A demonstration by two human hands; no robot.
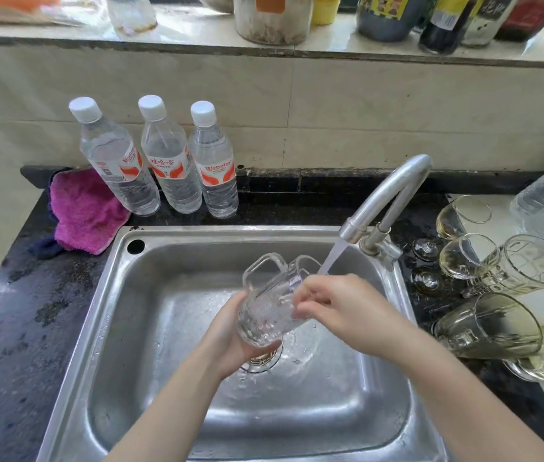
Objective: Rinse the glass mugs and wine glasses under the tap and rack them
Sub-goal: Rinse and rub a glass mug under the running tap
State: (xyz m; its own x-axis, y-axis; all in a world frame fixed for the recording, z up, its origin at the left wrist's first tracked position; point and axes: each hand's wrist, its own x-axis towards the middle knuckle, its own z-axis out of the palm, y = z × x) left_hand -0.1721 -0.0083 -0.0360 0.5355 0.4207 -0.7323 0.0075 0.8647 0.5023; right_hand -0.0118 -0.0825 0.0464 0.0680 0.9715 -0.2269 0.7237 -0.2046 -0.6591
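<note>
Head view: nearest, our left hand (230, 338) cups the base of a glass mug (269, 308) over the sink (150, 328); our right hand (337, 306) curls round its rim end. Mug tilted, handle up, the tap (387, 201) stream landing at its mouth. To the right on the dark tabletop (13, 345), mugs and wine glasses (464, 258) lie on their sides. Behind the sink, three water bottles (170, 161), a pink cloth (83, 211)

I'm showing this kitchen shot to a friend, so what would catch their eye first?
Two hands, left hand and right hand, holding a glass mug under the running tap over the steel sink. Then the three water bottles and pink cloth back left, and glasses lying at right.
</note>
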